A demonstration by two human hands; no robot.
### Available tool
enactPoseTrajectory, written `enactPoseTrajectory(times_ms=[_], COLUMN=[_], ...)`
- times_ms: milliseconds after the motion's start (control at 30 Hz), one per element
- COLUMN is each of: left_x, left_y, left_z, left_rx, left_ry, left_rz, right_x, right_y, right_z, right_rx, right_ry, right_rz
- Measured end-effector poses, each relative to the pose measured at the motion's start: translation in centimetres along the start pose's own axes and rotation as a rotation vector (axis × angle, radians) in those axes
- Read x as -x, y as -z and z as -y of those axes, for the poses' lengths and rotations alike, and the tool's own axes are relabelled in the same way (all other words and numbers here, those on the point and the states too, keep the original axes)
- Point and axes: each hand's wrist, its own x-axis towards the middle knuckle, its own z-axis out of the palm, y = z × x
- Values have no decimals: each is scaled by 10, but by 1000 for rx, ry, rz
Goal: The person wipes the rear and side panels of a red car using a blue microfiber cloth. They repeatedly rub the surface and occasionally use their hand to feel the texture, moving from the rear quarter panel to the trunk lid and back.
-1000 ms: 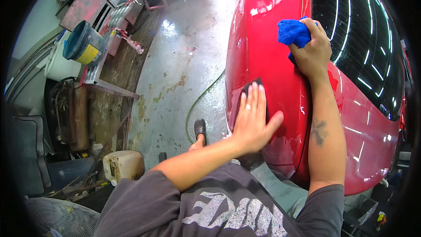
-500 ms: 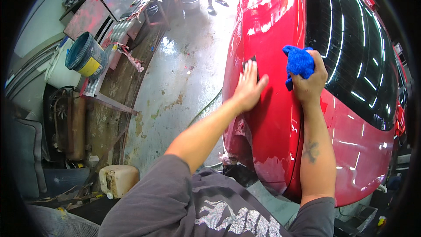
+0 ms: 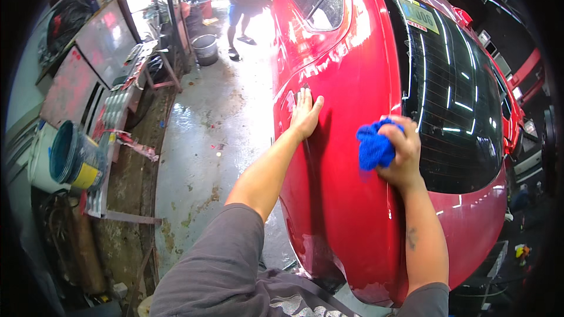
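My left hand lies with its fingers stretched flat on the red side panel of a car. Under its fingertips shows the edge of a small dark piece of sandpaper, pressed against the paint; the rest is hidden by the fingers. My right hand grips a bunched blue cloth over the panel, beside the dark rear window. Whether the cloth touches the paint I cannot tell. Glossy red covers most of the panel, with duller, paler patches near its lower end.
At the left, a cluttered bench carries a dark bucket with a yellow label. Further off, a grey bucket stands on the wet, stained floor. Another person stands at the car's far side end.
My view has shifted along the car, showing more of its side window. The left hand has slid further along the panel; the cloth has come lower, in over the panel.
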Motion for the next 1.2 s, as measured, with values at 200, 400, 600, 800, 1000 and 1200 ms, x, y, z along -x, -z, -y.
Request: enactPoseTrajectory(times_ms=[200,400,600,800,1000,1200], left_x=[233,47,-71,158,-106,109], left_y=[-31,-12,-10,-19,17,-31], left_z=[-12,33,41,10,12,-16], left_rx=[-38,-241,-219,-136,-142,-192], left_ry=[-330,-334,-60,-389,-145,-381], left_rz=[182,133,-10,247,85,137], right_x=[-10,-8,-18,-4,-22,-13], right_y=[-37,-43,-50,-46,-49,-43], right_z=[-33,-39,-42,-42,-38,-37], right_rx=[73,130,138,186,175,188], right_ry=[-179,-188,-175,-200,-166,-201], right_rz=[-144,-106,-81,-84,-78,-93])
